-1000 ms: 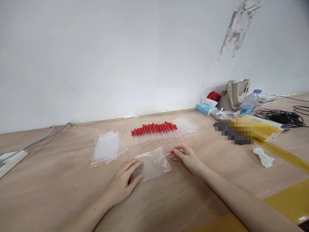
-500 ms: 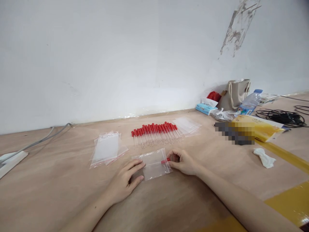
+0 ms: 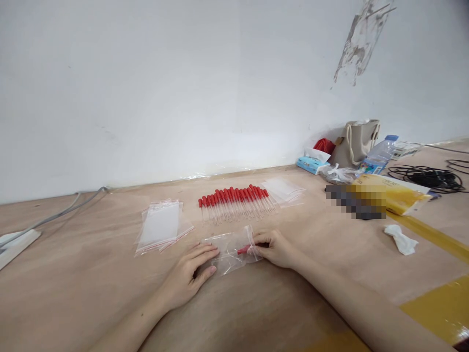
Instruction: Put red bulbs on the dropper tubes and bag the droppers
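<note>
A clear zip bag (image 3: pixel 229 239) lies flat on the table in front of me. My left hand (image 3: pixel 190 274) rests at its left end, fingers stretched and fingertips pressing on the plastic. Inside the bag is one tool with a red handle (image 3: pixel 242 250) and a thin shaft pointing left; its exact kind is unclear. At the bag's right-hand opening, the fingers of my right hand (image 3: pixel 273 247) are pinched on the handle's end, partly behind the plastic. Just beyond lies a row of several similar red-handled tools (image 3: pixel 234 195), thin shafts toward me.
Flat zip bags (image 3: pixel 161 225) are stacked at the left, more clear bags (image 3: pixel 282 190) behind right. A crumpled tissue (image 3: pixel 401 239), a yellow packet (image 3: pixel 392 193), a water bottle (image 3: pixel 379 155), a tissue pack (image 3: pixel 313 164) and black cable (image 3: pixel 427 178) sit right. A power strip (image 3: pixel 22 244) lies far left.
My right hand has pushed the red-handled tool farther left, so its handle has moved deeper into the bag. The bag's right end has crumpled around my fingers. My left hand stays nearly still.
</note>
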The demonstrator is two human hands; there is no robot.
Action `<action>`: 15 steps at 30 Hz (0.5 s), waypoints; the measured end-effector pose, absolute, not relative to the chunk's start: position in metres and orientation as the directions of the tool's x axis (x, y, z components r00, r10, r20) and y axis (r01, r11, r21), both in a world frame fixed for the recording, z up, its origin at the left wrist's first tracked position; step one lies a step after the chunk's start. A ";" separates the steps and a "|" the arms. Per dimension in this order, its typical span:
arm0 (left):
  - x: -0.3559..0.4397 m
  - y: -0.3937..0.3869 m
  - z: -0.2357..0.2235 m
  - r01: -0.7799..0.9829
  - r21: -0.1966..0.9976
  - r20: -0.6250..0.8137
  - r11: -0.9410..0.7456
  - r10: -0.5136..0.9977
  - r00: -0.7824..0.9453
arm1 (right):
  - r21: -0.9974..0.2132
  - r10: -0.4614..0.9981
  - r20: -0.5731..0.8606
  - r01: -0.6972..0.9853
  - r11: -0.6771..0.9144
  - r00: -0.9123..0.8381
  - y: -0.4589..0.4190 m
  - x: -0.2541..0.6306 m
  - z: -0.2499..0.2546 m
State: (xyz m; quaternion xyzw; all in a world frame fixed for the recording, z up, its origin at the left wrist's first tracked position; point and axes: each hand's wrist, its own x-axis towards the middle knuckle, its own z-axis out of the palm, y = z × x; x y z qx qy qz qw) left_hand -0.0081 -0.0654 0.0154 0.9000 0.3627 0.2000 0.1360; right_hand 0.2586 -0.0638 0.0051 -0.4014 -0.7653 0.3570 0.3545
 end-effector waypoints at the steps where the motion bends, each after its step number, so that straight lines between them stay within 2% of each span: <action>1: -0.008 -0.065 0.015 0.596 0.389 0.259 -0.703 0.704 0.662 | -0.784 0.854 0.298 0.401 0.473 -0.426 -0.065 0.258 0.006; 4: -0.009 -0.065 0.012 0.600 0.381 0.251 -0.703 0.703 0.665 | -0.696 0.863 0.377 0.512 0.503 -0.336 -0.062 0.261 0.003; 8: -0.010 -0.064 0.011 0.594 0.414 0.270 -0.690 0.716 0.643 | -0.660 0.914 0.395 0.665 0.349 -0.089 -0.037 0.272 0.002; 11: -0.009 -0.065 0.013 0.580 0.477 0.277 -0.660 0.740 0.613 | -0.568 0.921 0.389 0.786 0.244 -0.004 -0.003 0.277 0.010; 15: -0.008 -0.068 0.018 0.571 0.517 0.244 -0.637 0.750 0.615 | -0.541 0.916 0.379 0.834 0.107 0.128 0.045 0.276 0.024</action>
